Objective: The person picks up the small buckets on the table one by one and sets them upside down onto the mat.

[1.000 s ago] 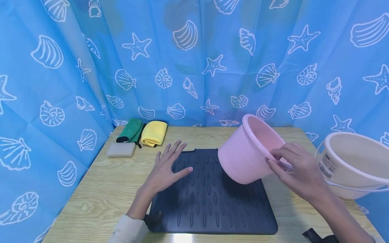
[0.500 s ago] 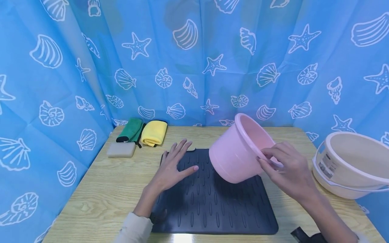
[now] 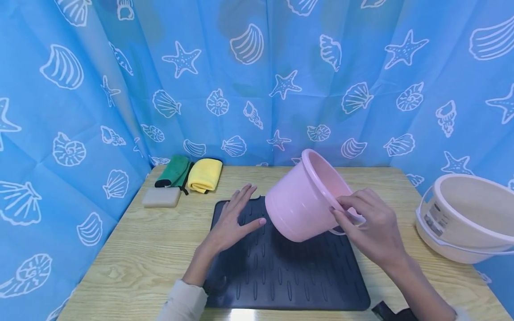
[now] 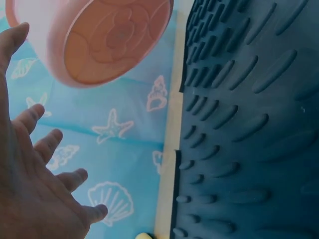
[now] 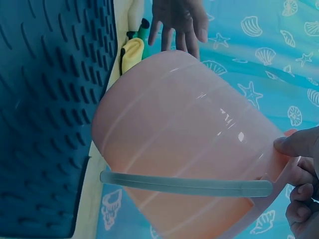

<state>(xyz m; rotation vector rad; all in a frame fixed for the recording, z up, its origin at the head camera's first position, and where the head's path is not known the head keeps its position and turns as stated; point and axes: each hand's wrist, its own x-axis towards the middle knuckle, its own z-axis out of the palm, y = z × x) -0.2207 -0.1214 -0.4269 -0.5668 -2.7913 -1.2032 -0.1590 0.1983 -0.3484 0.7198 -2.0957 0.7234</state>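
A pink bucket [image 3: 295, 203] hangs tilted above a dark ribbed mat [image 3: 289, 285], its mouth turned up and to the right. My right hand [image 3: 371, 223] pinches the rim between thumb and fingers. In the right wrist view the pale handle [image 5: 189, 184] hangs down across the bucket's side. My left hand [image 3: 233, 225] is spread over the mat's left part, apart from the bucket and holding nothing. The left wrist view shows the bucket's round base [image 4: 119, 40] above the spread fingers.
A cream bucket [image 3: 449, 223] with a handle stands at the table's right edge. Back left lie a green cloth [image 3: 174, 171], a yellow cloth [image 3: 205, 174] and a whitish sponge [image 3: 161, 197]. A blue seashell-print curtain [image 3: 249, 89] encloses the wooden table [image 3: 132, 254].
My right hand has carried the pink bucket leftward over the mat. My left hand has shifted slightly to the right, closer to the bucket, still spread.
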